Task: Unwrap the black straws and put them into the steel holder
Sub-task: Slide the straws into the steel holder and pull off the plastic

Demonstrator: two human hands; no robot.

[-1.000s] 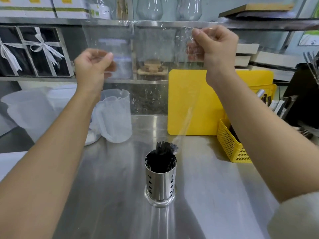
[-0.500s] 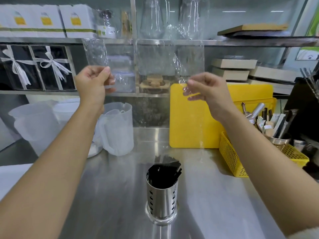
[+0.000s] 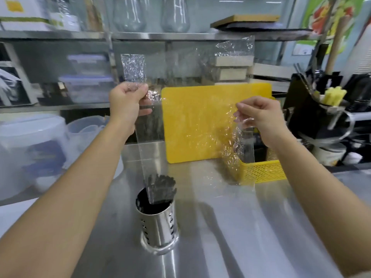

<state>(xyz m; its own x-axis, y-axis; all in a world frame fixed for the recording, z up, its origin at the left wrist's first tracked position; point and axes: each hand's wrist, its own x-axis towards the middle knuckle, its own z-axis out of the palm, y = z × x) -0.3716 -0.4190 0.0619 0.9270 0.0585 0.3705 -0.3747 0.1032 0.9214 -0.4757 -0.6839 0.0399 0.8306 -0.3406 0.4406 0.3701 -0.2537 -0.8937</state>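
Observation:
A perforated steel holder (image 3: 159, 227) stands on the steel counter in front of me, with the black straws (image 3: 161, 187) bunched inside it and their tops above the rim. A sheet of clear plastic wrapper (image 3: 192, 109) is stretched in the air above the holder. My left hand (image 3: 127, 102) pinches the wrapper's left side, and my right hand (image 3: 259, 117) pinches its crumpled right side. The wrapper's lower left corner hangs down to the straw tops.
A yellow cutting board (image 3: 200, 121) leans at the back, with a yellow mesh basket (image 3: 263, 172) beside it on the right. Translucent plastic jugs (image 3: 32, 149) stand at the left. A black utensil rack (image 3: 321, 109) sits at the right. Shelves with boxes and jars run behind.
Both hands have come down and toward me with the wrapper, the right hand lowest. The wrapper now hangs spread between them, clear of the straws except for one corner.

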